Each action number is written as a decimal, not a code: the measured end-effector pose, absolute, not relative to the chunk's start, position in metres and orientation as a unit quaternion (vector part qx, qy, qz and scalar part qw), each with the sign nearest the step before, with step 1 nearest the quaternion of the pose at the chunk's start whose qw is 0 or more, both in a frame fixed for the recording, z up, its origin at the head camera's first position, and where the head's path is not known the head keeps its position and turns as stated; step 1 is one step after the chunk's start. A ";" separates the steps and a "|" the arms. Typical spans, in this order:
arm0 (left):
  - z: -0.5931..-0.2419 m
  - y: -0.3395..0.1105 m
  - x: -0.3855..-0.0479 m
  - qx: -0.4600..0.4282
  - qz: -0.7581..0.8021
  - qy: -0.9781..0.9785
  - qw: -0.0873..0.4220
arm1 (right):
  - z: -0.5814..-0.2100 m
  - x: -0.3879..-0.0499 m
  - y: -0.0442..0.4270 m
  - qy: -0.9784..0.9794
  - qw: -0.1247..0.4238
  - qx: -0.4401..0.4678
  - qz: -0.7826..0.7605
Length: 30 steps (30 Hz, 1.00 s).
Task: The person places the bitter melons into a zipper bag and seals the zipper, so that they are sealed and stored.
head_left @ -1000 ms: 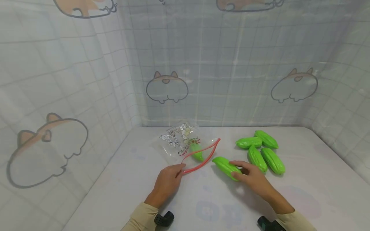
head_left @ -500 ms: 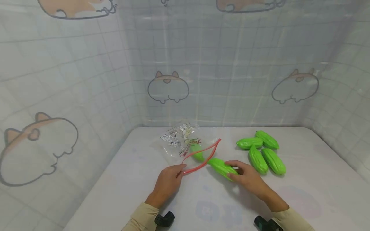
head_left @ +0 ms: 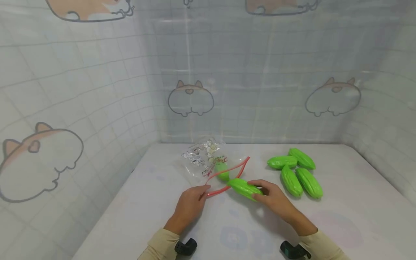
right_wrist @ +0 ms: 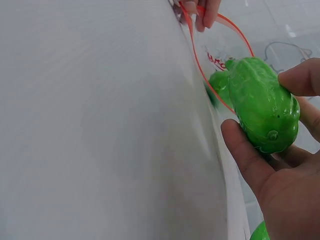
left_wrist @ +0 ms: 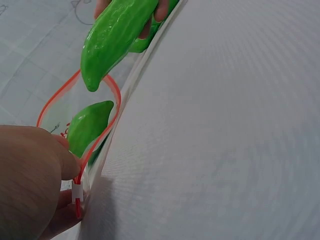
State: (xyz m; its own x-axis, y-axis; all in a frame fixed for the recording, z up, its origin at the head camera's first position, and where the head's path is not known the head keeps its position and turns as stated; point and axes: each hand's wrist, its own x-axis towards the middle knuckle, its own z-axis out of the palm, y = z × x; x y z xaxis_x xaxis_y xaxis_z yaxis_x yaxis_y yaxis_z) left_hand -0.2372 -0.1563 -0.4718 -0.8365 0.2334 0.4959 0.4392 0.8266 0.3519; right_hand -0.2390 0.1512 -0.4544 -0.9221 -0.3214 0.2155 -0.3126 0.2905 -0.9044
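Note:
My left hand (head_left: 191, 204) pinches the left corner of a clear zip bag (head_left: 208, 194), whose red-edged mouth stands spread apart. Inside lies one glossy green bitter melon (head_left: 222, 171), partly seen through the printed plastic. Between the thumb and fingers of my right hand (head_left: 276, 199) is a second bitter melon (head_left: 244, 188); its pointed end is at the bag's red rim. The left wrist view shows that held bitter melon (left_wrist: 115, 37) tilted with its tip over the opening. Its blunt end faces the camera in the right wrist view, with the fingers (right_wrist: 245, 155) around it.
Several more bitter melons (head_left: 291, 181) lie in a group on the white table (head_left: 156, 224), right of the bag. Behind and at both sides hang pale gridded curtains (head_left: 260, 90) with cartoon dogs. Each wrist wears a black device (head_left: 186, 247).
My right hand has carried the bitter melon leftward, from beside the bag to its red mouth. The left hand keeps its grip on the corner, almost still.

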 end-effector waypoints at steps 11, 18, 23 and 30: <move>-0.472 -0.155 -0.237 -0.179 -0.226 -0.933 0.214 | -0.450 -0.244 0.140 0.799 0.015 -0.201 -0.567; -0.473 -0.156 -0.238 -0.188 -0.226 -0.927 0.231 | -0.449 -0.248 0.129 0.794 0.027 -0.211 -0.570; -0.474 -0.157 -0.238 -0.194 -0.226 -0.925 0.237 | -0.450 -0.251 0.125 0.798 0.031 -0.221 -0.560; -0.474 -0.157 -0.237 -0.188 -0.223 -0.929 0.228 | -0.451 -0.254 0.120 0.808 0.033 -0.231 -0.542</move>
State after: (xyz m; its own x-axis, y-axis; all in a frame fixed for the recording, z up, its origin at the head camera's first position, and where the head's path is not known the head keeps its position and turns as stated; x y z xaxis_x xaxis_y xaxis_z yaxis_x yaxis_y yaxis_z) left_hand -0.2371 -0.1570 -0.4738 -0.8250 0.2474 0.5082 0.4514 0.8294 0.3290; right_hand -0.2542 0.1196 -0.4513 -0.8916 -0.4079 0.1969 -0.3370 0.3070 -0.8900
